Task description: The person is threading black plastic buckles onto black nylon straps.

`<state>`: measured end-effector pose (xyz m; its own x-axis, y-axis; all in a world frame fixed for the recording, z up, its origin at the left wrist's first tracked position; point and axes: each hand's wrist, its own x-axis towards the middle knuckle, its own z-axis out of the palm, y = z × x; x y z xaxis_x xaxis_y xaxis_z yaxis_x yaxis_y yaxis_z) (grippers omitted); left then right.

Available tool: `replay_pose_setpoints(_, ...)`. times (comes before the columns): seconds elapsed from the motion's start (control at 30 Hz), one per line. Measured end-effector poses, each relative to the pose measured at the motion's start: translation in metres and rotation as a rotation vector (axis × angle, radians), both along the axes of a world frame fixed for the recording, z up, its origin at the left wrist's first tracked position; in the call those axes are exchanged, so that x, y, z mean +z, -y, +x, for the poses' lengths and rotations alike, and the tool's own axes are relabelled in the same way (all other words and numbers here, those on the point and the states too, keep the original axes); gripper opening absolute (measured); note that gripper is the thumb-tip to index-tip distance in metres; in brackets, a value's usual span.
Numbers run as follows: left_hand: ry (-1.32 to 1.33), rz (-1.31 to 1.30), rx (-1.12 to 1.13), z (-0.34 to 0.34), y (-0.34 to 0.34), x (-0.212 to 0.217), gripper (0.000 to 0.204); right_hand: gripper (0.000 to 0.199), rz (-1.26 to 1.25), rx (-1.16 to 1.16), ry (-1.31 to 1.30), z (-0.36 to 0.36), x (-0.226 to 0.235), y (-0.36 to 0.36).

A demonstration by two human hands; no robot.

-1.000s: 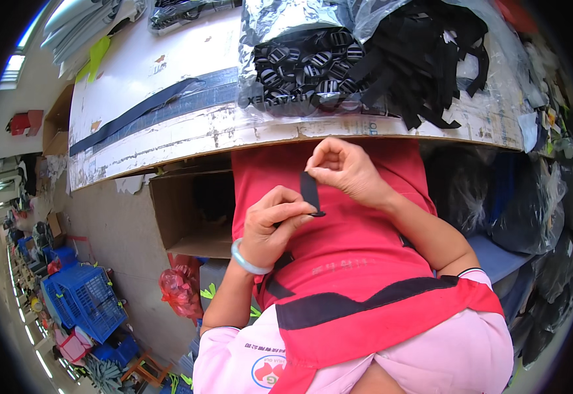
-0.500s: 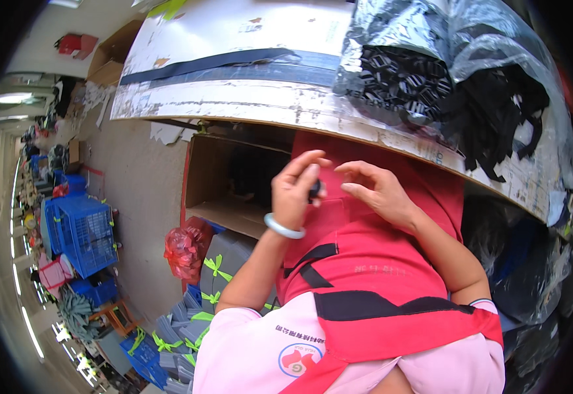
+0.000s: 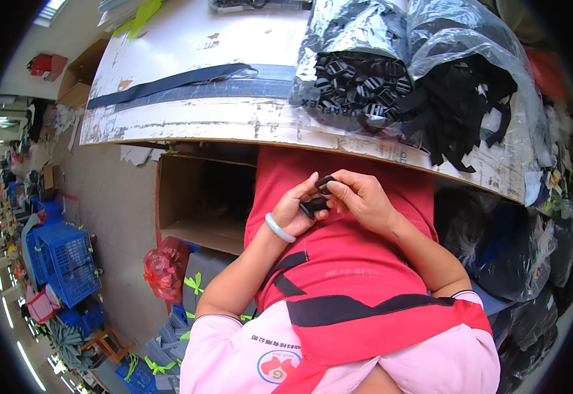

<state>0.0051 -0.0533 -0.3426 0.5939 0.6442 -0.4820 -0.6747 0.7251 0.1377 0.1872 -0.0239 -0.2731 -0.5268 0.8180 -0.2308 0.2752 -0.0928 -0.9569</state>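
Observation:
My left hand (image 3: 294,209), with a pale bangle at the wrist, is closed around a small black piece (image 3: 314,208) that looks like a folded webbing strap with a buckle. Just above it, my right hand (image 3: 366,199) pinches a short black strap end (image 3: 324,184), close to my left fingertips. Both hands are together in front of the red apron (image 3: 358,253), below the table edge. The fingers partly hide how the black pieces join.
On the white worn tabletop (image 3: 188,49) lies a dark flat strip (image 3: 168,85). Clear bags hold black plastic buckles (image 3: 365,85) and black straps (image 3: 463,105). Beneath is an open cardboard box (image 3: 201,226). A red plastic bag (image 3: 167,269) and blue crates (image 3: 66,259) stand at left.
My hands have come together, and my right hand, empty-looking before, now pinches the black strap end. The view has shifted, so the table and bags appear further left.

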Motion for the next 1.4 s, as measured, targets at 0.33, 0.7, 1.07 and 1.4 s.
replay_pose_setpoints(0.33,0.365,-0.063,0.231,0.008,-0.012,-0.012,0.027,0.022,-0.348,-0.338,-0.343,0.014,-0.029,0.017)
replay_pose_setpoints(0.7,0.163,-0.109,0.000,0.027,-0.010,-0.013,0.022,0.016,0.047,-0.259,-0.224,0.035,-0.031,0.001)
replay_pose_setpoints(1.07,0.108,0.313,-0.510,0.028,-0.013,0.002,0.027,0.018,0.030,0.138,-0.235,0.072,-0.005,-0.012)
replay_pose_setpoints(1.4,-0.018,0.241,-0.262,0.039,-0.025,0.012,0.020,0.031,0.975,-0.287,0.722,0.121,0.022,-0.072)
